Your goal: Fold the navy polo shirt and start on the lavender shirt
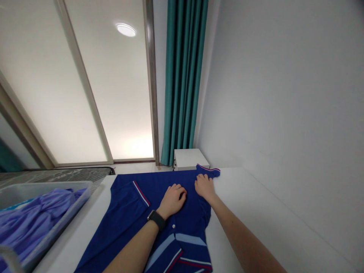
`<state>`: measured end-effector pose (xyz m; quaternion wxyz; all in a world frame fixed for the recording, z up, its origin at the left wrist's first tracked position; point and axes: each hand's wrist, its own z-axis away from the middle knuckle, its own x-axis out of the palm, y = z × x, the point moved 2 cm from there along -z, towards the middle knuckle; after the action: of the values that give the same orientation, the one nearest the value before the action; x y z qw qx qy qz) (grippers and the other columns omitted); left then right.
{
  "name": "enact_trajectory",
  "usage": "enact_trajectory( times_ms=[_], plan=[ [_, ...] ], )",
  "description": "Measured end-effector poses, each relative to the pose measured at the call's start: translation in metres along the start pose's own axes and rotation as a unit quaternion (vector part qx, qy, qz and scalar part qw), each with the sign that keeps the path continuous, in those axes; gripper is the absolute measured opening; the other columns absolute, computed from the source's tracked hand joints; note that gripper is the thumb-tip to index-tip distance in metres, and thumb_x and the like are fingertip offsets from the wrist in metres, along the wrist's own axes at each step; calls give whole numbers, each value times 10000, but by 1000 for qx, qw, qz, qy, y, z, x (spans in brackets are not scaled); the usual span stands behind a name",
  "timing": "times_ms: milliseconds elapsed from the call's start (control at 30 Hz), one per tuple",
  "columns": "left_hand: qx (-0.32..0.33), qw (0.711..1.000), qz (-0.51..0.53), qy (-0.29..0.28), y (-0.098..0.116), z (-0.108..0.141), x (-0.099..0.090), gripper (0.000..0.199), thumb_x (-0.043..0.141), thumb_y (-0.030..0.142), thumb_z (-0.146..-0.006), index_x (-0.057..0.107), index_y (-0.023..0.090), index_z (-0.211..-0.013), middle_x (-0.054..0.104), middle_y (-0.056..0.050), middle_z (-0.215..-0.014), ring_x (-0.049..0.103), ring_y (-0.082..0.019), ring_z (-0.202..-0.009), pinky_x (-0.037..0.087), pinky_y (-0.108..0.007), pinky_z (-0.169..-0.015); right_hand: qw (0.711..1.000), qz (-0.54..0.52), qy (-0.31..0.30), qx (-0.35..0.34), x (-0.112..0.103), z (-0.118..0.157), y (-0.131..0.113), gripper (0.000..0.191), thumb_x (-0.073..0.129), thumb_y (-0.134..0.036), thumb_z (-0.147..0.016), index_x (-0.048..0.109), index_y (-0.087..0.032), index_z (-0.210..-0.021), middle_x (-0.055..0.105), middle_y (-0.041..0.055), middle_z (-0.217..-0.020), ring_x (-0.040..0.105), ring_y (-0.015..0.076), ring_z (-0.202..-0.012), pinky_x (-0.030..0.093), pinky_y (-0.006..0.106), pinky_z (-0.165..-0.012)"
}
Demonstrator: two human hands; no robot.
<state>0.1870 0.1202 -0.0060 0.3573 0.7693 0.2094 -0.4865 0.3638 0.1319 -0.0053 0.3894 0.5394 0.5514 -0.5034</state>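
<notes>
A navy polo shirt [125,210] lies spread over the white table, its collar end toward me. It has a light blue chest stripe, a white button and red-and-white trim. My left hand [173,199], with a black smartwatch [156,220] at the wrist, rests on the middle of the shirt, fingers loosely curved and thumb apart from the palm. Beside the right sleeve [209,171], my right hand [204,185] presses down on the fabric, its fingers slightly apart. The sleeve's trimmed cuff sticks out beyond the fingertips. The undersides of both hands are hidden.
At the left stands a translucent plastic bin [85,185] holding purple cloth [42,212]. The white table [227,212] meets a grey wall [284,113] on the right. Behind it are a small white cabinet [190,157], a green curtain [184,76] and frosted sliding doors [113,94].
</notes>
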Motion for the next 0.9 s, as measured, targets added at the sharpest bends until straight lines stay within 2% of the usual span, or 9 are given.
enact_trajectory(
  times_ms=[167,267,367,467,567,633,733,833,900],
  plan=[
    [-6,1000,6,0,-2,-1,2,228,442,245,-943,669,242,-926,653,-26,-973,556,-212,-963,396,-338,-819,1000,-10,4,25,-3,13,20,423,324,-200,-953,539,-123,-1309,510,148,-1377,514,265,-1175,399,365,-959],
    [-6,1000,8,2,-2,-1,2,229,441,248,-945,669,245,-924,653,-25,-975,556,-212,-962,391,-344,-822,1000,-9,7,26,-5,40,41,485,354,-225,-936,453,-109,-1397,439,144,-1455,456,267,-1261,382,348,-1002],
    [-5,1000,11,3,-2,-2,1,230,441,242,-944,670,243,-928,652,-26,-973,557,-210,-957,389,-342,-819,1000,3,16,18,0,79,65,536,363,-234,-914,416,-83,-1426,421,162,-1470,424,299,-1292,389,397,-1010],
    [-1,1000,15,2,-2,-4,1,228,446,234,-940,673,240,-916,654,-22,-963,560,-207,-949,389,-336,-812,999,17,15,37,2,116,84,525,384,-219,-891,461,-102,-1398,455,161,-1448,420,305,-1305,371,423,-1027],
    [1,1000,19,1,-3,-5,1,230,447,225,-937,675,240,-908,656,-22,-953,564,-205,-944,387,-332,-820,999,28,18,36,-8,137,91,424,385,-205,-902,574,-157,-1279,565,139,-1335,491,281,-1236,375,408,-1003],
    [2,1000,19,2,-3,-5,1,228,449,224,-935,675,239,-909,656,-24,-952,565,-205,-940,388,-329,-817,998,47,20,33,-20,139,90,338,362,-195,-928,659,-186,-1089,653,121,-1160,567,263,-1110,400,392,-934],
    [8,1000,15,5,-2,-4,1,229,447,226,-935,675,235,-911,655,-27,-954,563,-208,-935,389,-329,-804,995,80,34,47,-38,125,84,282,391,-226,-950,649,-200,-839,674,90,-902,612,244,-912,412,358,-807],
    [12,1000,10,5,-1,-4,1,234,441,225,-938,673,235,-908,655,-27,-955,561,-207,-933,388,-333,-803,993,65,84,50,-46,101,71,174,484,-302,-940,618,-191,-932,656,83,-902,601,240,-885,404,340,-773],
    [12,1000,7,3,-1,-4,1,238,437,226,-940,673,236,-910,653,-28,-956,559,-206,-932,389,-333,-800,992,44,109,38,-46,87,61,234,519,-346,-933,593,-186,-1087,645,91,-951,591,244,-898,404,341,-774]
  ],
)
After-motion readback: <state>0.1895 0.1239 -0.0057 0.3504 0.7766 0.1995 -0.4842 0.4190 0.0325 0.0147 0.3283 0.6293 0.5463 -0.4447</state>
